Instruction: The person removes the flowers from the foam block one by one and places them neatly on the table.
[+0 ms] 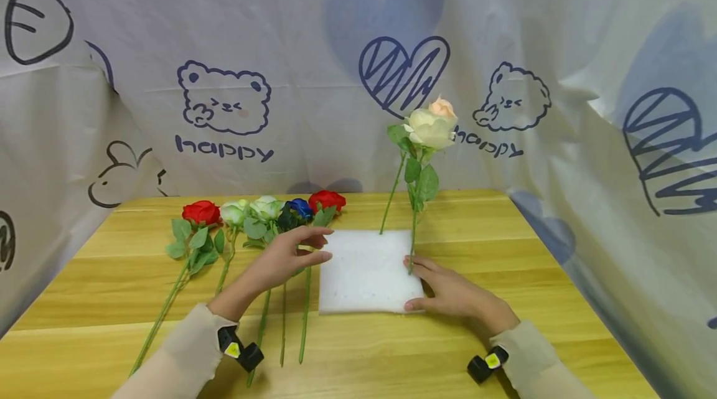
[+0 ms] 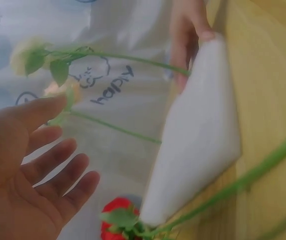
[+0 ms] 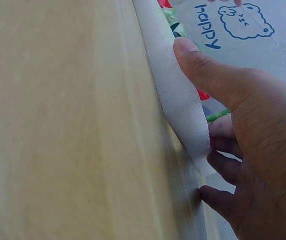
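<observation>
A white foam block (image 1: pixel 364 271) lies flat on the table. My right hand (image 1: pixel 450 292) grips its right side, thumb at the near corner and fingers along the edge, as the right wrist view shows the hand (image 3: pixel 268 145) close up. A white rose (image 1: pixel 428 130) and a peach rose (image 1: pixel 442 106) stand upright in the block, the white one's stem by the right fingers, the peach one's at the far edge. My left hand (image 1: pixel 292 256) hovers by the block's left edge, fingers apart and holding nothing; its palm (image 2: pixel 27 190) shows in the left wrist view.
Left of the block lie several loose flowers with long green stems: a red rose (image 1: pixel 201 213), pale green-white roses (image 1: pixel 266 207), a blue rose (image 1: pixel 300 208) and another red rose (image 1: pixel 327 200). The left forearm crosses over some stems. A printed cloth (image 1: pixel 313 112) hangs behind the wooden table (image 1: pixel 476 218).
</observation>
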{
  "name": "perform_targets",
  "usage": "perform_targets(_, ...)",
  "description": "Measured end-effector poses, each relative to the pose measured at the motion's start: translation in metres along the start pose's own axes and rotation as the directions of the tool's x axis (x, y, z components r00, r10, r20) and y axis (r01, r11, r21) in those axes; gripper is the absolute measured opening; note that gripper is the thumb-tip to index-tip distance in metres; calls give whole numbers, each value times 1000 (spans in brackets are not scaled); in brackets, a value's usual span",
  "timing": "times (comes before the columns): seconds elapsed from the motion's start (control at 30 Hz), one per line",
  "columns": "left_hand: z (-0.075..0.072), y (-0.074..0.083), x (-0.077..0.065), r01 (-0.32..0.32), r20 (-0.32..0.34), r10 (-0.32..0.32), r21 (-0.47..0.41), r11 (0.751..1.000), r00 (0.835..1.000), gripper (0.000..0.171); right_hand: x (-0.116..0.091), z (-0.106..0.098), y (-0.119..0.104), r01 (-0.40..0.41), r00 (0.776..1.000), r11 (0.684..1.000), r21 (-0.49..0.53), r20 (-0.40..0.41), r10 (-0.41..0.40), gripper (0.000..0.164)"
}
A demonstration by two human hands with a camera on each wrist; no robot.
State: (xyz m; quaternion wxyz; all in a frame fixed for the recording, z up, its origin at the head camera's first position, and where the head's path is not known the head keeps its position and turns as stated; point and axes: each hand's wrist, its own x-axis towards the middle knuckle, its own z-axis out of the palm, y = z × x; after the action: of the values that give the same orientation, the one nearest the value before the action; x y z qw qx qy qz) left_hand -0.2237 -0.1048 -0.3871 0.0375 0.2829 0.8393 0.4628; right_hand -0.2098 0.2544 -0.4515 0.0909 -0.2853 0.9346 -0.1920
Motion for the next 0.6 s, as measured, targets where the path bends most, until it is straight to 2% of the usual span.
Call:
perform_targets(0.33,24,1,23,-6,19,7,-69,998,1000,47,0,0,0,3,1000,1000,-2,-5,-3,95)
perform_targets(0.6,45,1,39,-10,13,11,-70,998,1000,46,1,2,0,10,1000,1000,-5,-27,-10,94)
